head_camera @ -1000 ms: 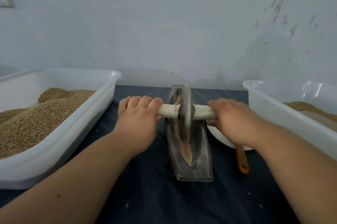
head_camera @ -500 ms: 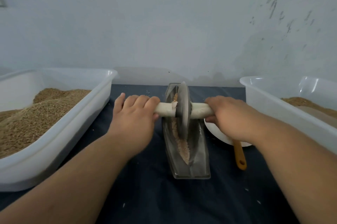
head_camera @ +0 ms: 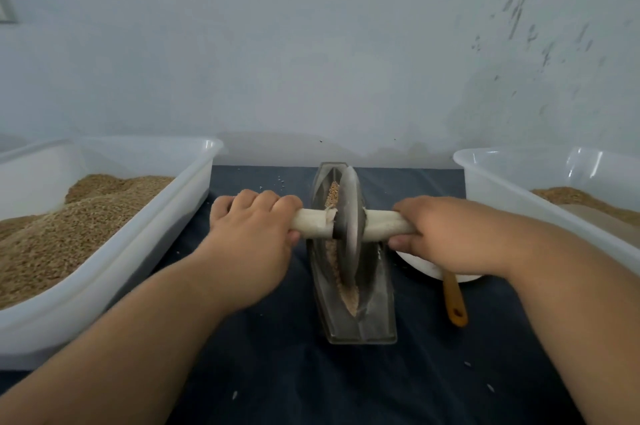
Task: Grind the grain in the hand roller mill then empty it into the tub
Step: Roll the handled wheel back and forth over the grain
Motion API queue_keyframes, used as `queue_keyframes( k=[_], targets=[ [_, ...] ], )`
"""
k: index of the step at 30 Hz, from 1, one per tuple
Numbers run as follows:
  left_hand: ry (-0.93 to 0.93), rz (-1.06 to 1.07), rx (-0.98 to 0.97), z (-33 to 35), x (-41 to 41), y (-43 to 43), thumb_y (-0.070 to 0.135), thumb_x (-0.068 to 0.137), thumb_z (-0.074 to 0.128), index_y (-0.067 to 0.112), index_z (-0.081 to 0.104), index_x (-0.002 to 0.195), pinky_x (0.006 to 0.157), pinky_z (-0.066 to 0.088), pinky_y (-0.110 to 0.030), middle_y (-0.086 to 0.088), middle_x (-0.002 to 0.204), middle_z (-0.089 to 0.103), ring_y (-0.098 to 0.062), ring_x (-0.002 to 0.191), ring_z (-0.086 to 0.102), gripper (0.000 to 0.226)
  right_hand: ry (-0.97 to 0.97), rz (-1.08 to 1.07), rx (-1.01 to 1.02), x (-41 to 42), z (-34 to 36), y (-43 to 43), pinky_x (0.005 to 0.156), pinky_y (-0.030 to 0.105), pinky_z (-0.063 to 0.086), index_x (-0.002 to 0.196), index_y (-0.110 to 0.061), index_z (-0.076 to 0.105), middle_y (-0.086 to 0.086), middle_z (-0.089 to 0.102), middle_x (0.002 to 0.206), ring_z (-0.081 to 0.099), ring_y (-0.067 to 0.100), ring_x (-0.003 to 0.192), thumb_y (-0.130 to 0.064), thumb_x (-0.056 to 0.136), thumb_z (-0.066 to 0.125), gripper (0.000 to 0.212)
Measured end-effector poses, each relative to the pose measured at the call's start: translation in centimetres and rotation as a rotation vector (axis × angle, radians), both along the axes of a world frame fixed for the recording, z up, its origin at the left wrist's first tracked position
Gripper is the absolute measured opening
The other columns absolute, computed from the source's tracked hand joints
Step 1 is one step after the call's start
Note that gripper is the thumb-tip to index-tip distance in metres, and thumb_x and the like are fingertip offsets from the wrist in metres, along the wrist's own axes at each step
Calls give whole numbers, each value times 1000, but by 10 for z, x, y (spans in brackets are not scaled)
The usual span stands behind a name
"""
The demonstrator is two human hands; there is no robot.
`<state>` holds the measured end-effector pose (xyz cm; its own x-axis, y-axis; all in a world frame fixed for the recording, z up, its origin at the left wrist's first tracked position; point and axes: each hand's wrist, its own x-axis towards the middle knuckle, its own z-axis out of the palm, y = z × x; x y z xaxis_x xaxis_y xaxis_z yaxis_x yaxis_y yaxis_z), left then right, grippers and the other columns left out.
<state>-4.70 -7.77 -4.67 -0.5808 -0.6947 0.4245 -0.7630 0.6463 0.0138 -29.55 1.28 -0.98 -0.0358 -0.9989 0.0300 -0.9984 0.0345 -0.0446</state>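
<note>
Head view is taking in a pale, scuffed wall (head_camera: 311, 43) filling the upper half, with a dark blue cloth (head_camera: 277, 372) lying over the table below it. A big white left tub (head_camera: 121, 272) is sitting along the left edge, holding a deep heap of grain (head_camera: 69, 227). A matching right tub (head_camera: 519, 203) is standing along the right edge with a much shallower layer of grain (head_camera: 571, 197) in it. Between the tubs, both bare forearms are reaching forward to the mill. The left hand (head_camera: 252, 241) is gripping one end of the white rod (head_camera: 311, 222), fingers curled over the top and thumb tucked beneath. The right hand (head_camera: 450, 237) is clasping the other end in the same way. The metal trough (head_camera: 374, 313) (boat-shaped, pointing away from the person) is resting on the cloth midway between the tubs. The grey wheel (head_camera: 349, 227) is standing upright on edge in its groove, just past the trough's middle toward the wall, with the rod running through its hub. Crushed grain (head_camera: 349, 296) is lying along the groove on both sides of the wheel. A white bowl (head_camera: 422, 267) is showing partly beneath the right wrist, just beside the trough. An orange spoon handle (head_camera: 455, 303) is sticking out from it toward the person. Stray kernels (head_camera: 234, 395) are lying scattered on the cloth.
</note>
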Motion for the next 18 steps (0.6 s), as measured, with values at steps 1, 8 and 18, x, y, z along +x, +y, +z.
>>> queue_keyframes(
  k=[1,8,18],
  targets=[
    [-32,-20,17,5,5,4,41,99,35,39,36,131,102,27,-38,14,117,45,-16,112,40,32,-22,-1,65,1,6,5,61,29,39,91,-26,51,-5,57,81,55,12,72,-54,95,53,28],
    [9,-16,-25,1,4,6,40,98,34,37,41,131,105,25,-39,13,114,49,-17,109,44,34,-100,5,93,-1,5,6,60,29,38,98,-25,53,-5,57,83,54,12,72,-47,99,51,22],
    [172,72,-44,-31,-21,-33,33,99,44,33,39,138,118,-2,-52,9,137,44,-18,136,28,39,221,-42,-423,-8,-36,-40,84,41,39,123,-24,54,-1,58,104,52,22,94,-50,95,35,42]
  ],
)
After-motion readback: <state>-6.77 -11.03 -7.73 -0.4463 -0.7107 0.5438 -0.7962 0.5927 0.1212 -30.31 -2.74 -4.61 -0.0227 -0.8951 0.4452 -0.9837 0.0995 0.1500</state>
